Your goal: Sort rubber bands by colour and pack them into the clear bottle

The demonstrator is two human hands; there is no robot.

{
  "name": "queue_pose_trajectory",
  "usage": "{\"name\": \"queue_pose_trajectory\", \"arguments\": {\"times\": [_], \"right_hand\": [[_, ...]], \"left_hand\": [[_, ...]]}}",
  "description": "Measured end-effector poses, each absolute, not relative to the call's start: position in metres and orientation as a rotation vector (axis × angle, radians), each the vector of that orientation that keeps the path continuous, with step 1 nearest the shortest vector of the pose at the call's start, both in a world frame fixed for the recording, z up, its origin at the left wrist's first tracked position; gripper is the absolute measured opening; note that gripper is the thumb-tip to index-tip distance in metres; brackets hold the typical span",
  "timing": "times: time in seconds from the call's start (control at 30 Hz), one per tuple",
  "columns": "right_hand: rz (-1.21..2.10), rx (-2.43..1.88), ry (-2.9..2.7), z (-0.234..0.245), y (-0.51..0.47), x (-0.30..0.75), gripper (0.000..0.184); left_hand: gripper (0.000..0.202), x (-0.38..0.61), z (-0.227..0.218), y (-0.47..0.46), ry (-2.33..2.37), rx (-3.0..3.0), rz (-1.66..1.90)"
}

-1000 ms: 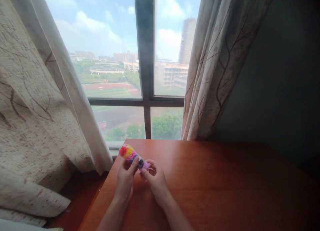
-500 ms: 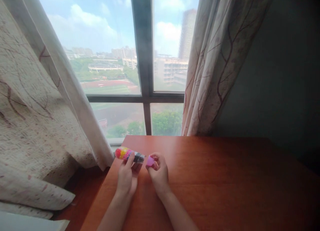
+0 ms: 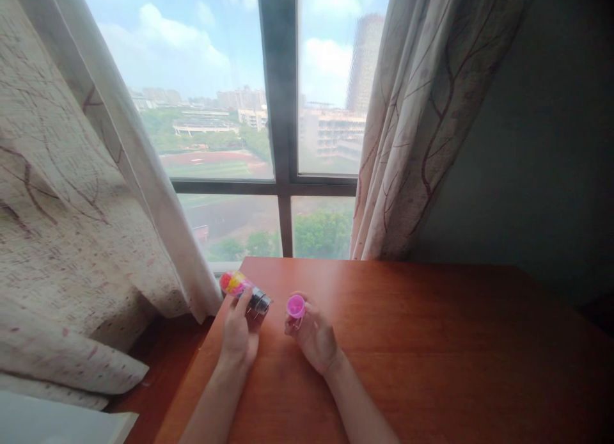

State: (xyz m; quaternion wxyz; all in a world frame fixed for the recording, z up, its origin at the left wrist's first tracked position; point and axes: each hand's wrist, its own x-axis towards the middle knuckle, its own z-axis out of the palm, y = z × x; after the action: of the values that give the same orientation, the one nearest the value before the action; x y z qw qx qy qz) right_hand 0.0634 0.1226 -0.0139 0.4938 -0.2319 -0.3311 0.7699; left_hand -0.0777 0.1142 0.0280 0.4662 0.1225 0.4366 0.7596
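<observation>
My left hand [image 3: 238, 334] is wrapped round a colourful cylinder with a dark and silver end [image 3: 236, 284], its exact kind not clear. The cylinder is red, yellow and pink at its far left end. It is tilted, with the dark end pointing right and down toward my other hand. A small pink cap [image 3: 296, 306] is in the fingers of my right hand [image 3: 316, 340], its hollow opening turned toward me. Cylinder and cap are apart, both held above the wooden table [image 3: 407, 354].
A window [image 3: 283, 188] stands behind the table. Patterned curtains hang on the left [image 3: 119, 175] and right [image 3: 412, 124]. At the lower left is a pale flat surface [image 3: 57, 421], beside the table's left edge.
The pink cap has turned so its opening faces me and moved slightly right, away from the cylinder. The cylinder's dark end now tilts further down.
</observation>
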Motion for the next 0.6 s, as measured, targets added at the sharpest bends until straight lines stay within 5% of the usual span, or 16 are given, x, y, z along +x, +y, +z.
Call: {"name": "queue_pose_trajectory", "arguments": {"times": [0.23,0.43,0.6], "right_hand": [[1.343,-0.884,-1.290,-0.015,0.126,0.059,0.033],[0.501,-1.221,-2.003,-0.011,0.118,0.041,0.022],[0.385,-1.382,-2.158,-0.015,0.117,0.040,0.021]], "left_hand": [[0.028,-0.088,0.029,0.114,1.150,0.418,1.848],[0.039,-0.097,0.026,0.114,1.256,0.503,1.836],[0.042,-0.098,0.024,0.113,1.282,0.541,1.810]]}}
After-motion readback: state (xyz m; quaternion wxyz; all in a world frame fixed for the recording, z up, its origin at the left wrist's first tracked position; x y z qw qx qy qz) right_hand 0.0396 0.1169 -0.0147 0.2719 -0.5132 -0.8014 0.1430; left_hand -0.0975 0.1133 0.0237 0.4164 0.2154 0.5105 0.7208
